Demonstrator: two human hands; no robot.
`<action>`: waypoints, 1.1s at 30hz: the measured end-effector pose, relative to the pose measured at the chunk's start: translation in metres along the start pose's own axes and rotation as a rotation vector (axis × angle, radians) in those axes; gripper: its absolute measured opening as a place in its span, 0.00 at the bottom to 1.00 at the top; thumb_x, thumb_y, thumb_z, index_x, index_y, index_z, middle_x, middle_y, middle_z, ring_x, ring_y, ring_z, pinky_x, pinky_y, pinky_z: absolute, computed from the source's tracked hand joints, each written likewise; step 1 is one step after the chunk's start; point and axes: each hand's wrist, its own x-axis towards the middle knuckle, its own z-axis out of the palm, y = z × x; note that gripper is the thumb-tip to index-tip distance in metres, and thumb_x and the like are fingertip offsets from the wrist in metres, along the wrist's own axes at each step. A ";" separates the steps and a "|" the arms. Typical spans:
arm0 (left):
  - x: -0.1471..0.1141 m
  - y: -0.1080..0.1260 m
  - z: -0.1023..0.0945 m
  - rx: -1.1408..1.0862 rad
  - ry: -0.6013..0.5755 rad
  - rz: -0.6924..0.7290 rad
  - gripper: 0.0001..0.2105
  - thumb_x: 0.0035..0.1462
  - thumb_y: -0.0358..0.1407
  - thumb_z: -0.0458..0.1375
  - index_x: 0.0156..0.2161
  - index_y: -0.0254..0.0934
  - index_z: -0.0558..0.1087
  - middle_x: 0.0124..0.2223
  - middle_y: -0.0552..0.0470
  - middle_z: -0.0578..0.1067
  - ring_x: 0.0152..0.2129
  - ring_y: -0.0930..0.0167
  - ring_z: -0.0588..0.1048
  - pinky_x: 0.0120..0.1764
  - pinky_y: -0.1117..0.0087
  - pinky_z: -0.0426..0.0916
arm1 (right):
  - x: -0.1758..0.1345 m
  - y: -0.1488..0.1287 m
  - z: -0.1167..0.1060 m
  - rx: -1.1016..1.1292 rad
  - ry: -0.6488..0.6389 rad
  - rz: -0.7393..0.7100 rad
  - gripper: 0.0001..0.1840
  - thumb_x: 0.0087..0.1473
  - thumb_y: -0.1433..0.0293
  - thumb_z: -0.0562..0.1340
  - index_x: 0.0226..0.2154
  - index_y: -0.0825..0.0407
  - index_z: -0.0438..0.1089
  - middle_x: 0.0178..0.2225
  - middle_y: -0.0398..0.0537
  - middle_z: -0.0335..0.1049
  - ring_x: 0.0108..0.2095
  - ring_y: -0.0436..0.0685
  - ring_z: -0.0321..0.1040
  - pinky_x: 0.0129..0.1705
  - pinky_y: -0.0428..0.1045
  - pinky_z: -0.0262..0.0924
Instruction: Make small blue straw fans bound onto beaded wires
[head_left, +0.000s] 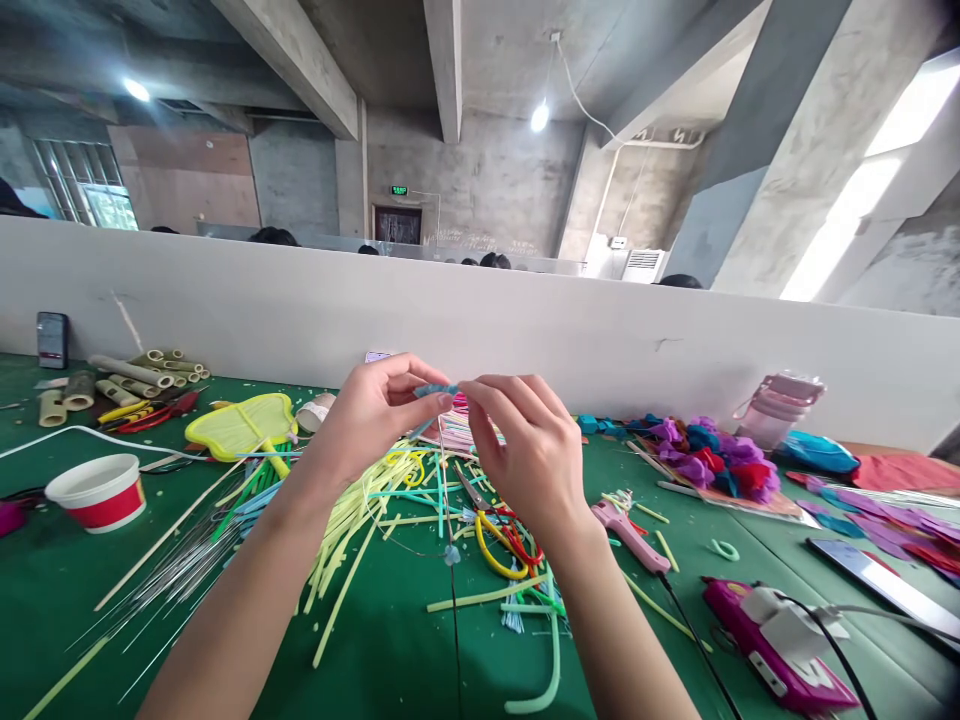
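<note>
My left hand (375, 415) and my right hand (529, 435) are raised together over the middle of the table. A small light-blue strip (435, 390) is pinched between the left thumb and fingers. The right fingertips press together at its right end; what exactly they grip is hidden. Beneath the hands runs a thin dark wire or cord, with a small pale-blue tuft (451, 555) along it. Yellow-handled scissors (491, 545) and red-handled ones lie below the right hand. Pale yellow fuzzy stems (337, 530) are heaped below the left hand.
At left are a paper cup (99, 495), a yellow butterfly-shaped piece (244, 425), thin metal wires (187, 560) and bamboo tubes (142, 375). To the right are a pink glue gun (634, 535), purple power strip (780, 650), phone (885, 590), coloured petals (705, 465) and pink bottle (780, 410).
</note>
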 end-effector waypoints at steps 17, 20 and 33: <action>0.000 0.001 0.010 0.054 0.015 0.007 0.10 0.54 0.40 0.67 0.39 0.37 0.76 0.35 0.50 0.81 0.30 0.70 0.79 0.33 0.71 0.77 | 0.006 0.015 0.001 1.034 -0.194 0.861 0.17 0.51 0.54 0.69 0.31 0.51 0.79 0.32 0.48 0.77 0.32 0.51 0.70 0.34 0.46 0.61; 0.000 -0.001 0.011 0.056 0.012 0.011 0.11 0.54 0.41 0.67 0.39 0.37 0.77 0.36 0.48 0.81 0.30 0.69 0.79 0.33 0.70 0.77 | 0.005 0.017 0.001 1.013 -0.194 0.834 0.16 0.50 0.55 0.70 0.33 0.51 0.79 0.32 0.48 0.77 0.32 0.51 0.70 0.34 0.47 0.62; -0.002 0.003 0.012 0.033 0.019 0.008 0.11 0.52 0.40 0.68 0.39 0.37 0.78 0.35 0.49 0.81 0.30 0.68 0.80 0.34 0.68 0.78 | 0.007 0.016 -0.001 1.042 -0.159 0.819 0.15 0.51 0.56 0.70 0.29 0.51 0.78 0.30 0.46 0.75 0.31 0.51 0.68 0.34 0.47 0.61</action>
